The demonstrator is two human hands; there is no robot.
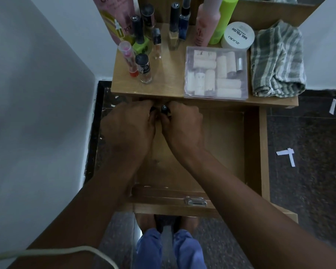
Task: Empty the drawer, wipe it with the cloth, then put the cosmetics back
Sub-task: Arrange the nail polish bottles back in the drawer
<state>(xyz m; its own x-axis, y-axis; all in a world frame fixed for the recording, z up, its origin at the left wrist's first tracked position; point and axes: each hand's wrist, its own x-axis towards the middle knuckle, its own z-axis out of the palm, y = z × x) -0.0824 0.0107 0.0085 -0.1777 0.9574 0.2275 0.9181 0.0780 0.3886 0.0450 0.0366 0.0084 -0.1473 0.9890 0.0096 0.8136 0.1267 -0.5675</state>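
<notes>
The wooden drawer (229, 144) is pulled out under the table top, its visible floor bare. Both hands reach into its far left corner. My right hand (182, 125) grips a small bottle with a black cap (164, 109). My left hand (130, 125) curls round another dark small item (153, 109), mostly hidden by the fingers. The striped grey-green cloth (277, 61) lies folded on the table top at the right. Several cosmetics stand on the top: nail polish bottles (144, 68), a pink tube (127, 59), a clear box of rolls (215, 72), a white nail polish jar (238, 35).
The table top's front edge (163, 95) overhangs the back of the drawer, just above my hands. A white wall stands at the left. Dark stone floor with white tape marks (287, 155) lies at the right. The drawer's metal handle (195, 201) faces me.
</notes>
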